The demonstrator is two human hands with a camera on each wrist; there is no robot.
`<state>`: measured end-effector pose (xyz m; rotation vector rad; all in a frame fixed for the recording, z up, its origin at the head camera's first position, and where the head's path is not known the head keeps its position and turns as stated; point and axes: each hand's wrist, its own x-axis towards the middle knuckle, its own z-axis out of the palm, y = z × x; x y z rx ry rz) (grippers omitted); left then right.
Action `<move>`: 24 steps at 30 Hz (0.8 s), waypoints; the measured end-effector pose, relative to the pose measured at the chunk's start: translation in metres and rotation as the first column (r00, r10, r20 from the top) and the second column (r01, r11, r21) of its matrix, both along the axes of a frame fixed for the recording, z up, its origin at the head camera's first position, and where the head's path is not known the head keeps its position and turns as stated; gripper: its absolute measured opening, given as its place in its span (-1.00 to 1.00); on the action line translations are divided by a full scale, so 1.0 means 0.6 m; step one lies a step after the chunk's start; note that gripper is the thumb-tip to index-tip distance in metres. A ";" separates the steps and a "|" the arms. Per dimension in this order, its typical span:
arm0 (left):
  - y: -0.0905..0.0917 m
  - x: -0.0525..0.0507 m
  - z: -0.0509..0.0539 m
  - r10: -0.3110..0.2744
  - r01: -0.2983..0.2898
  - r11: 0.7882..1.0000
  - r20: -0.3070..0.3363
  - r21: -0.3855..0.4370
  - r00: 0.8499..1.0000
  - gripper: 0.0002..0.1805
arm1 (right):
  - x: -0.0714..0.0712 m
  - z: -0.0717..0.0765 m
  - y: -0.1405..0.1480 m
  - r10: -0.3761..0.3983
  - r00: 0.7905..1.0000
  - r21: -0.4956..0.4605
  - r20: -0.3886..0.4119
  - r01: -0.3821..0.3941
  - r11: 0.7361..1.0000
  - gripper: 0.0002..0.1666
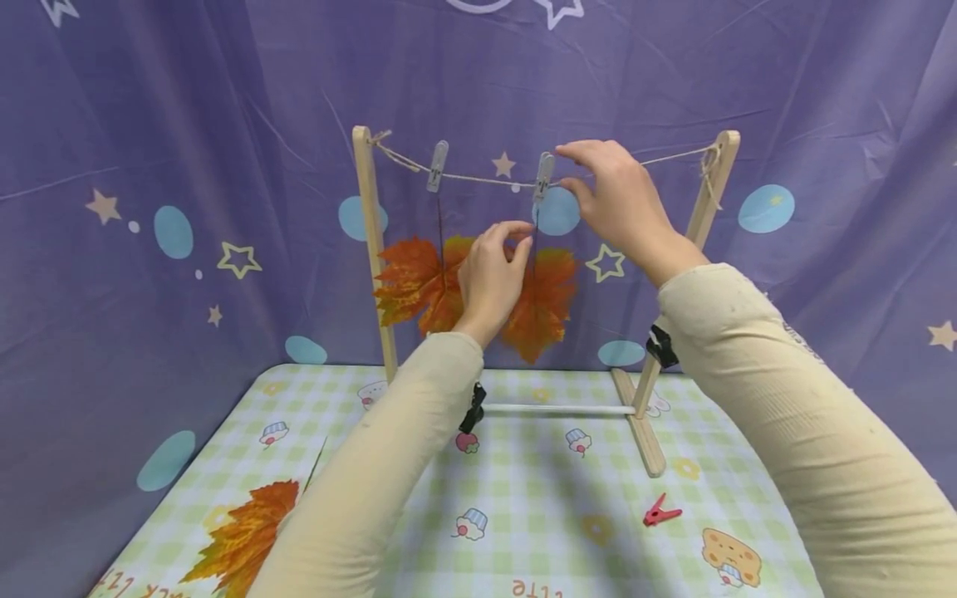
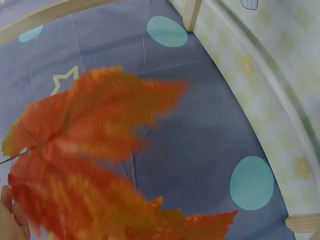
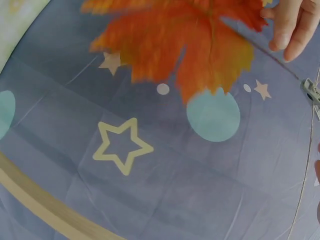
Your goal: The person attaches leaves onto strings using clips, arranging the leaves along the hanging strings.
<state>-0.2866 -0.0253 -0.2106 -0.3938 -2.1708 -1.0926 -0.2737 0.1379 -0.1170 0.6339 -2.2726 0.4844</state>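
Two grey clothespins, one on the left and one nearer the middle, sit on a string. From each hangs an orange autumn leaf by its thin stem: the left leaf and the right leaf. My right hand is just right of the middle clothespin, thumb and forefinger spread apart with nothing between them. Beside the right leaf's stem is my left hand, its fingers loosely bent. In the right wrist view the left fingers stand apart from the stem.
A wooden frame carries the string, with a white crossbar low down and black clips on it. Another leaf lies on the checked tablecloth at front left. A red clothespin lies at front right.
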 end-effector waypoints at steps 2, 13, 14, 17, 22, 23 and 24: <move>0.003 0.002 -0.001 -0.012 0.012 1.000 -0.003 0.008 1.000 -0.77 | -0.001 -0.008 0.004 0.023 0.998 -0.029 -0.066 -0.025 0.999 -0.57; 0.011 0.019 -0.010 -0.093 0.094 0.995 -0.008 0.029 0.996 -0.76 | 0.012 -0.057 0.030 0.109 0.966 -0.110 -0.233 -0.137 0.984 -0.63; 0.010 0.021 -0.011 -0.099 0.099 0.995 -0.009 0.030 0.995 -0.76 | 0.014 -0.062 0.032 0.114 0.962 -0.116 -0.246 -0.146 0.982 -0.63; 0.003 0.026 -0.016 -0.120 0.120 0.992 -0.011 0.033 0.993 -0.76 | 0.019 -0.078 0.037 0.129 0.951 -0.128 -0.283 -0.171 0.977 -0.63; -0.019 0.034 -0.025 -0.140 0.140 0.990 -0.011 0.030 0.990 -0.73 | 0.029 -0.105 0.041 0.147 0.937 -0.137 -0.317 -0.199 0.970 -0.64; -0.024 0.036 -0.026 -0.143 0.143 0.989 -0.011 0.030 0.990 -0.73 | 0.032 -0.110 0.041 0.149 0.936 -0.144 -0.318 -0.203 0.968 -0.64; -0.028 0.038 -0.028 -0.148 0.149 0.988 -0.012 0.029 0.989 -0.72 | 0.034 -0.116 0.042 0.151 0.936 -0.151 -0.318 -0.207 0.966 -0.64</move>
